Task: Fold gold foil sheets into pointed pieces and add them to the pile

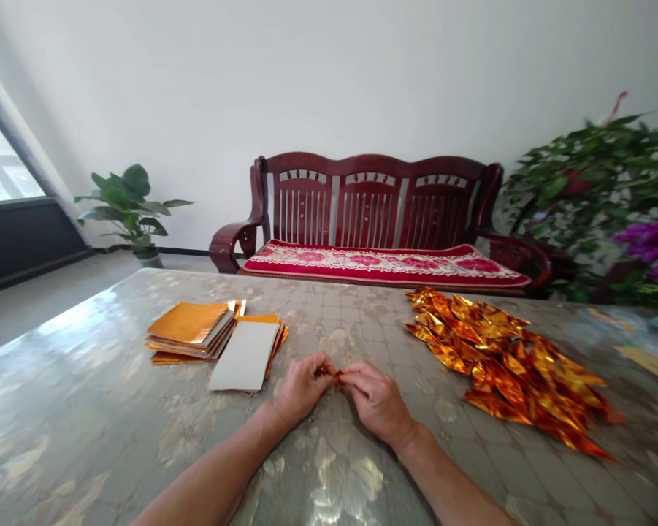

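Note:
My left hand [305, 385] and my right hand [379, 400] meet over the middle of the table, fingertips pinched close together. Between them shows a small bit of orange-gold foil paper [338, 375], mostly hidden by the fingers. Left of my hands lies a stack of foil paper sheets [189, 325], shiny orange side up. A second stack of sheets [245, 356], its white backing uppermost, sits against it and nearest to my left hand. To the right spreads a heap of folded foil pieces [504, 365], pointed at the ends and glossy.
The table [142, 453] has a glossy patterned cover. Behind it stands a dark red wooden bench [369, 204] with a floral cushion [383, 264]. Clear plastic [602, 325] lies at the right edge, near purple flowers [651, 245]. A potted plant [134, 208] is at the left.

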`<state>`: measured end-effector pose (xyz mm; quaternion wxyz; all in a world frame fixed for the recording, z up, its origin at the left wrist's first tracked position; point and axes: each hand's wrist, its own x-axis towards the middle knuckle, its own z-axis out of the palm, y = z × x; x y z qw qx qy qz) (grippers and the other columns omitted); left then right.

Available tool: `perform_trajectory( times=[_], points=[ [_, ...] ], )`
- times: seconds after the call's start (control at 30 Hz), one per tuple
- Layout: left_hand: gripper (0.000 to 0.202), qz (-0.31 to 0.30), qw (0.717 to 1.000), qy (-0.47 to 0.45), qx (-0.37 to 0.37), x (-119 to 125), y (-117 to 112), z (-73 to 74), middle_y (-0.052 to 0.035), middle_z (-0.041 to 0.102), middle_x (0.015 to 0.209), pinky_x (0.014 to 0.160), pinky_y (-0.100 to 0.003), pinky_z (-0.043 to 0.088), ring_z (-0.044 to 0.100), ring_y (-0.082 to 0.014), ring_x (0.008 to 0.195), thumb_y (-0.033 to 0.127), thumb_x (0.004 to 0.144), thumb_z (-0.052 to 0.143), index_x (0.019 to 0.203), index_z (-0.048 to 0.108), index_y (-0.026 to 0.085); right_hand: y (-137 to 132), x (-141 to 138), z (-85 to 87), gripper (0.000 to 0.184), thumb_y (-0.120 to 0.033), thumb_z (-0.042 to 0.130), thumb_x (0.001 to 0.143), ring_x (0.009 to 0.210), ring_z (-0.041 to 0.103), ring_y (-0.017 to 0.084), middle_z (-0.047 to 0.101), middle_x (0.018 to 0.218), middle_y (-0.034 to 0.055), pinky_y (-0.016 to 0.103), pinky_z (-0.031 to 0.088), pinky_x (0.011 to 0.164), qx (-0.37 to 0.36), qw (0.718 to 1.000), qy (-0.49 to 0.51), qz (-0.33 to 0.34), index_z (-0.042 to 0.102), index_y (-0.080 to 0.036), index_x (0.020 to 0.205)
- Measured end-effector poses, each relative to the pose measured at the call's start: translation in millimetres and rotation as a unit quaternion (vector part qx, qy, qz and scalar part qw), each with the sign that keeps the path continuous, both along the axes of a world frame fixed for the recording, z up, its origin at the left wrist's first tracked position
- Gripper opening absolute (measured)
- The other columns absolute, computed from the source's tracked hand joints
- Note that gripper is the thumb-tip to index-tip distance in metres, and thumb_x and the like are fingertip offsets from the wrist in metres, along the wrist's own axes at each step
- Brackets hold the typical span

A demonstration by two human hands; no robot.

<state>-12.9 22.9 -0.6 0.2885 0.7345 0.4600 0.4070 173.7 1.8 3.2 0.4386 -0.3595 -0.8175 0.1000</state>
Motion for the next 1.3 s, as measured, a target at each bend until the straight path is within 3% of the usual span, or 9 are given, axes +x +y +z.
perform_trajectory(
  times=[0.4,0.7,0.93,1.2,1.3],
  points=[
    [0.012,-0.033,0.999,-0.015,0.036,-1.0,-0.3,0.7,0.0048,0.063,0.065,0.062,-0.019,0.041,0.057,-0.0098,0.063,0.008,0.077,0.056,0.069,0.058,0.018,-0.8,-1.8,-0.2,0.033,-0.003,0.051,0.085,0.081,0.069,0.015,0.073,0.089,0.0036,0.025,0.057,0.073,-0.013,0.999,0.044,0.011,0.075,-0.023,0.092],
    [0.013,-0.019,0.999,0.017,0.026,0.9,1.2,-1.7,0.0034,0.067,0.072,0.066,-0.02,0.043,0.061,-0.0113,0.069,0.007,0.078,0.056,0.076,0.062,0.019,4.4,-0.3,2.9,0.029,-0.005,0.054,0.084,0.083,0.068,0.015,0.073,0.09,0.0041,0.026,0.055,0.076,-0.072,0.997,0.017,0.011,0.076,-0.022,0.092],
    [0.014,0.003,0.993,0.092,0.071,-2.4,0.3,0.5,0.0028,0.069,0.081,0.075,-0.022,0.044,0.063,-0.0135,0.08,0.009,0.081,0.06,0.083,0.064,0.022,7.1,14.7,9.0,0.06,0.005,0.046,0.068,0.1,0.067,0.017,0.073,0.107,0.0034,0.029,0.052,0.093,-0.142,0.987,-0.007,0.069,0.073,-0.024,0.113],
    [0.012,-0.02,0.992,0.088,0.083,-6.6,-0.2,1.3,0.0028,0.068,0.082,0.073,-0.021,0.044,0.063,-0.0128,0.079,0.01,0.083,0.062,0.086,0.063,0.021,11.8,27.7,16.4,0.074,0.002,0.04,0.06,0.111,0.066,0.02,0.07,0.122,0.0035,0.037,0.049,0.1,-0.253,0.961,-0.026,0.112,0.068,-0.024,0.124],
    [0.013,-0.024,0.991,0.092,0.093,-7.4,-1.4,2.3,0.0027,0.068,0.083,0.075,-0.021,0.044,0.063,-0.0128,0.08,0.009,0.083,0.063,0.086,0.063,0.021,13.3,31.0,14.7,0.072,0.001,0.04,0.064,0.113,0.065,0.02,0.069,0.123,0.0019,0.038,0.048,0.102,-0.284,0.95,-0.022,0.124,0.066,-0.025,0.126]
  ],
)
